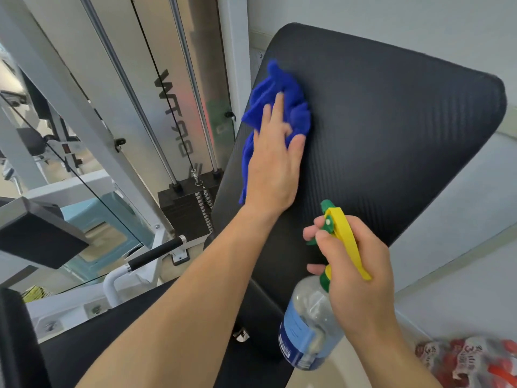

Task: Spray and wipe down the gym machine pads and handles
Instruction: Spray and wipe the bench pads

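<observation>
Our left hand (pixel 275 169) lay flat on the blue cloth (pixel 279 102), fingers straight, pressing it against the black back pad (pixel 391 121) near the pad's upper left edge. Our right hand (pixel 361 275) gripped the spray bottle (pixel 310 326) just off the pad's lower edge, fingers curled round neck and trigger. The broad bare stretch of pad lay to the right of the cloth, so we judged the left hand nearer for the coming stroke.
</observation>
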Action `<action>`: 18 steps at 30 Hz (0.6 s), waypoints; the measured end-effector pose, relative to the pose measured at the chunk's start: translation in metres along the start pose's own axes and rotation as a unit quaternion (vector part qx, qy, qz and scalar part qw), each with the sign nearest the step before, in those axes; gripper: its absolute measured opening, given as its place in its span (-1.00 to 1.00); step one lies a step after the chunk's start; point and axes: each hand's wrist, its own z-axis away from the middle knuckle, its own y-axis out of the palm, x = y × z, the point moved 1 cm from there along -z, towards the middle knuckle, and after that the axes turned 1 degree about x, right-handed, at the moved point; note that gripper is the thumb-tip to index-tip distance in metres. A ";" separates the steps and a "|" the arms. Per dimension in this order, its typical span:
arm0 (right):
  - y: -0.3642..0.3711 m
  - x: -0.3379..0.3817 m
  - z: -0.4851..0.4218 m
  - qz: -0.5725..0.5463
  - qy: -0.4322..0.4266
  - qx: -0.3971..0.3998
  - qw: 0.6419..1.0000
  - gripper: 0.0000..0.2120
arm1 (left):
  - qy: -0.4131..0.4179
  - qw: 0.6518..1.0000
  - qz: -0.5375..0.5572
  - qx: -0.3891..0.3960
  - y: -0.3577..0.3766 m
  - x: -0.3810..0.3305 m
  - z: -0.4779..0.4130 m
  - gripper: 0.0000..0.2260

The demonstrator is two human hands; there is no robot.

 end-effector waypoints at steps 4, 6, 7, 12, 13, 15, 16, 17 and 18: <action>0.002 -0.002 -0.001 -0.001 -0.011 0.001 1.000 -0.78 | -0.137 0.989 -0.061 0.008 -0.007 0.050 0.085 -0.54; 0.005 -0.005 -0.002 0.009 -0.017 0.005 1.000 -0.71 | -0.228 0.971 -0.069 -0.010 -0.008 0.074 0.121 -0.70; 0.006 -0.006 -0.002 0.010 -0.019 0.007 1.000 -0.70 | -0.274 0.960 -0.057 -0.028 -0.007 0.080 0.129 -0.85; 0.004 -0.006 0.002 0.018 -0.027 0.015 0.999 -0.71 | -0.181 0.982 -0.041 -0.032 -0.001 0.042 0.071 -0.91; 0.001 -0.004 0.002 0.018 -0.029 0.013 0.999 -0.72 | -0.104 0.994 -0.044 -0.004 0.000 0.025 0.053 -0.92; -0.004 -0.004 0.003 0.027 -0.033 0.004 0.999 -0.79 | 0.033 0.997 -0.040 0.052 0.000 0.000 0.029 -0.88; -0.007 -0.003 0.005 0.030 -0.031 -0.001 0.999 -0.80 | 0.069 0.993 -0.050 0.079 -0.002 -0.004 0.028 -0.83; -0.009 -0.003 0.006 0.026 -0.027 -0.007 0.999 -0.80 | 0.095 0.988 -0.071 0.099 -0.005 -0.002 0.035 -0.79; -0.012 -0.004 0.008 0.019 -0.023 -0.014 0.999 -0.77 | 0.104 0.984 -0.087 0.116 -0.007 0.007 0.047 -0.79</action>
